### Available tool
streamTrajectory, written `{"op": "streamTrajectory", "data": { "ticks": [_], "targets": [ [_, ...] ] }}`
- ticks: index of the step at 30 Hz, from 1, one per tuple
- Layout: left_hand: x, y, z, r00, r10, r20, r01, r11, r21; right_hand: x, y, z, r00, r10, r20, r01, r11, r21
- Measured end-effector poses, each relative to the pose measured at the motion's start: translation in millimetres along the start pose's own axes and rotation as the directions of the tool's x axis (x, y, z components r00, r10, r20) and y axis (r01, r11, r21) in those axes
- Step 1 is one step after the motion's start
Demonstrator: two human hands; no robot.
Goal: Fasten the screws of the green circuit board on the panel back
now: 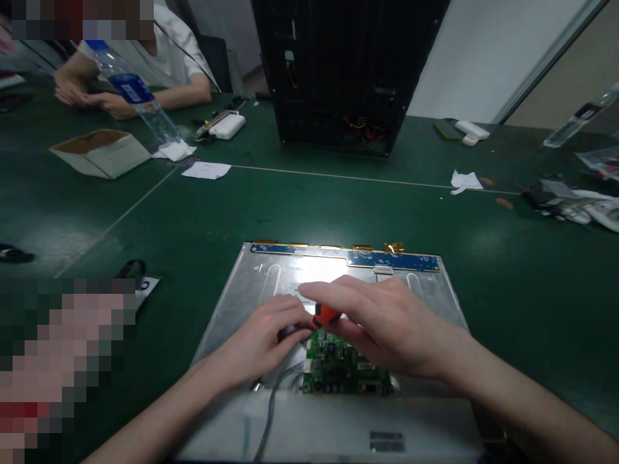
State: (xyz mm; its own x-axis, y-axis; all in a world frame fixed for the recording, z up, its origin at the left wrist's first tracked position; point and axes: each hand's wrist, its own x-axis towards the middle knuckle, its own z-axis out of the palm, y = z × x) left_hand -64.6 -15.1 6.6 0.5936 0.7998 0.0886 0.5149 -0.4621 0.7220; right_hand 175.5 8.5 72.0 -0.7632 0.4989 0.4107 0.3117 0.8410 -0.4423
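A metal-backed display panel (227, 328) lies flat on the table in front of me, with a green circuit board (333, 367) at its middle and a blue circuit strip (387, 260) along its far edge. My right hand (387, 316) is curled around the red and black handle of a screwdriver (327, 314) above the green board; the shaft and tip are hidden. The fingertips of my left hand (271, 335) are closed against the lower end of that screwdriver, at the board's left corner. A grey cable (271, 412) runs from the board toward me.
Beyond the panel stands a large black housing (348, 77). A paper box (104, 154), a water bottle (140, 96) and a paper scrap (207, 170) are at the left. At the back left a person (178, 58) sits with forearms on the table. Crumpled plastic (570, 200) lies right.
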Motion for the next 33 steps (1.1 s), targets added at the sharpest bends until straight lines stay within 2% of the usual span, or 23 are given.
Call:
{"op": "streamTrajectory", "data": {
  "ticks": [8, 12, 25, 33],
  "targets": [
    [-0.5, -2.6, 2.1, 1.0, -0.023, -0.003, 0.023, 1.0, 0.017, 1.6, -6.4, 1.2, 0.999, 0.003, 0.038, -0.001, 0.999, -0.048],
    [0.0, -3.0, 2.5, 1.0, -0.006, -0.016, 0.006, 1.0, 0.024, 2.4, -10.2, 2.7, 1.0, 0.0, 0.016, 0.002, 0.995, -0.097],
    [2.4, -2.7, 2.3, 0.999, 0.032, -0.022, -0.032, 0.999, 0.008, 11.3, -31.7, -4.5, 0.983, 0.182, 0.021, -0.177, 0.973, -0.15],
    [4.1, -2.5, 3.0, 0.998, 0.046, -0.036, -0.045, 0.999, 0.014, 11.5, -29.0, -3.5, 0.997, 0.076, 0.004, -0.074, 0.98, -0.183]
  ]
}}
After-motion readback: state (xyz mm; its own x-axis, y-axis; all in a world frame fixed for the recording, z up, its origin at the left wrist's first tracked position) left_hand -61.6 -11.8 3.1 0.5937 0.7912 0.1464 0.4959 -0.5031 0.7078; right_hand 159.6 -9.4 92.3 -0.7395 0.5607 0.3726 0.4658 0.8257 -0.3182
